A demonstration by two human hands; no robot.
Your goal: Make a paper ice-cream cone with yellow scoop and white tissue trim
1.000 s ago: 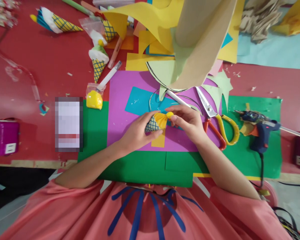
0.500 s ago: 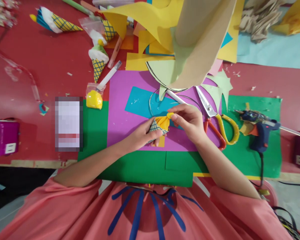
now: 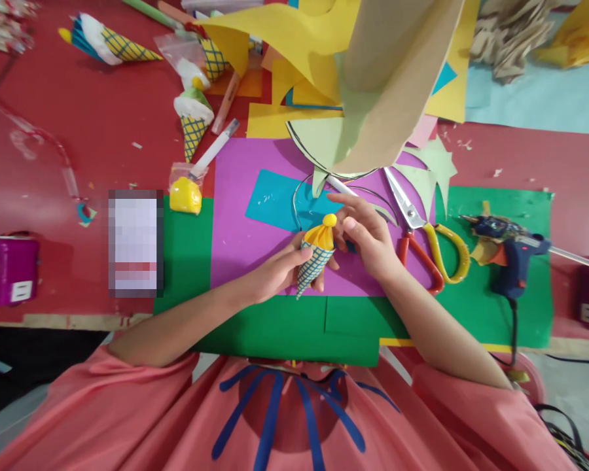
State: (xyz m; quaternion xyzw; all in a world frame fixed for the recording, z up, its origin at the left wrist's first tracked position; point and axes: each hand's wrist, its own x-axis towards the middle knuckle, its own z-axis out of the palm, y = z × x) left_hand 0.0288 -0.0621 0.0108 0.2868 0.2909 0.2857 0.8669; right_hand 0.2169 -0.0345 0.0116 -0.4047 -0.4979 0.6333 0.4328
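My left hand is closed round a paper ice cream cone, its pale wrap crossed by blue lattice lines. Pleated orange-yellow paper fills the top, and a small yellow ball sits on it. The cone's tip points down toward me. Just right of the ball, my right hand has its fingers apart and holds nothing. Beneath both hands lies a purple sheet, with a blue paper piece on it. Scissors with red and yellow handles lie beside my right hand.
A glue gun rests on the green sheet at right. Finished cones and a bag of yellow clay lie at left, near a blurred-out rectangle. A large curled card rises at the back.
My right hand has let go of the yellow ball and its fingers have spread. The cone has turned in my left hand, so more of its lattice side and its tip show.
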